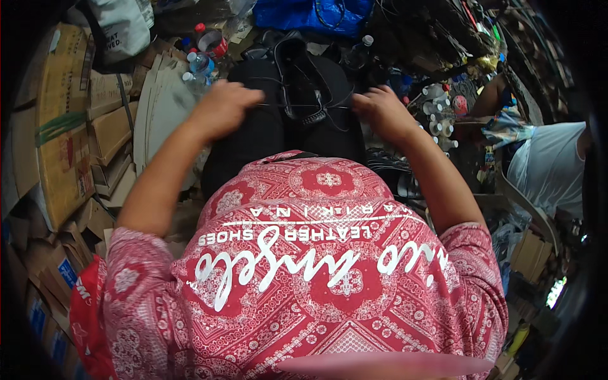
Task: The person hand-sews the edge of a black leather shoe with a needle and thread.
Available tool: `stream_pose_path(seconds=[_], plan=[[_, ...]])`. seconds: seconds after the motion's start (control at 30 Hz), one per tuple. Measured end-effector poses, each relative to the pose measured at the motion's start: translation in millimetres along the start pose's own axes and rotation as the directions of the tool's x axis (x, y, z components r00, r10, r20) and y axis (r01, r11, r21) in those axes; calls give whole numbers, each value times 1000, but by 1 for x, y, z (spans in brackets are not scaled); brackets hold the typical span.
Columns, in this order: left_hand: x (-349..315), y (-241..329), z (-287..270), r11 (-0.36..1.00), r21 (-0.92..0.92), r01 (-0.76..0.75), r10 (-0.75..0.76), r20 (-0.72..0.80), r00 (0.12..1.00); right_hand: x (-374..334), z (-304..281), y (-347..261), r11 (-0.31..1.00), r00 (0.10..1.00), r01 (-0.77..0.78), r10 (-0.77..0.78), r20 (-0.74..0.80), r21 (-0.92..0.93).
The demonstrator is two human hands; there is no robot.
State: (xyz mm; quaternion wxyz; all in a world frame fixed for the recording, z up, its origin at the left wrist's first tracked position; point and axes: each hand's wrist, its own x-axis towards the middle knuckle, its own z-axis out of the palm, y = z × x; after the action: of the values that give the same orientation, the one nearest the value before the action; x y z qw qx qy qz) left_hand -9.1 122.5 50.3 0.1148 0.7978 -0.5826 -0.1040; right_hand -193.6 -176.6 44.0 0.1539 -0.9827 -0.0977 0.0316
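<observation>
Between my black-trousered knees sits a black shoe-like piece [313,118] with a dark opening and a ribbed edge at its near end. A thin cord [272,105] crosses it and stretches out toward both sides. On the left, my left hand [228,106] is closed in a fist, with the cord running to its fingers. Over the right knee, my right hand [384,113] is also closed, fingers curled around the cord's other side. Neither palm shows. Both hands are held apart, on either side of the black piece.
Cardboard boxes [66,126] are stacked at the left beside a pale curved panel [158,107]. Plastic bottles [201,63] stand beyond my left hand, and more bottles [440,117] lie to the right. A blue bag [342,19] is ahead. Another person's white garment [550,166] shows at far right.
</observation>
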Motion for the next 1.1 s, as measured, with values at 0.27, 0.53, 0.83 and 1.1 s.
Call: stream_pose_path(seconds=[0.27, 0.53, 0.83, 1.1], plan=[[-60, -71, -66, 465, -881, 84, -397, -122, 910, -48, 5, 53, -21, 738, -207, 653, 170, 978], [-10, 18, -74, -328, -902, -282, -100, -264, 959, 14, -24, -4, -521, 973, 205, 199, -116, 828], [-96, -105, -83, 907, -160, 390, -399, -27, 916, -102, 5, 68, 710, 776, -630, 558, 295, 314], [-165, -196, -84, 710, 267, 652, -564, -340, 753, -231, 28, 123, 585, 567, -792, 811, 146, -174]])
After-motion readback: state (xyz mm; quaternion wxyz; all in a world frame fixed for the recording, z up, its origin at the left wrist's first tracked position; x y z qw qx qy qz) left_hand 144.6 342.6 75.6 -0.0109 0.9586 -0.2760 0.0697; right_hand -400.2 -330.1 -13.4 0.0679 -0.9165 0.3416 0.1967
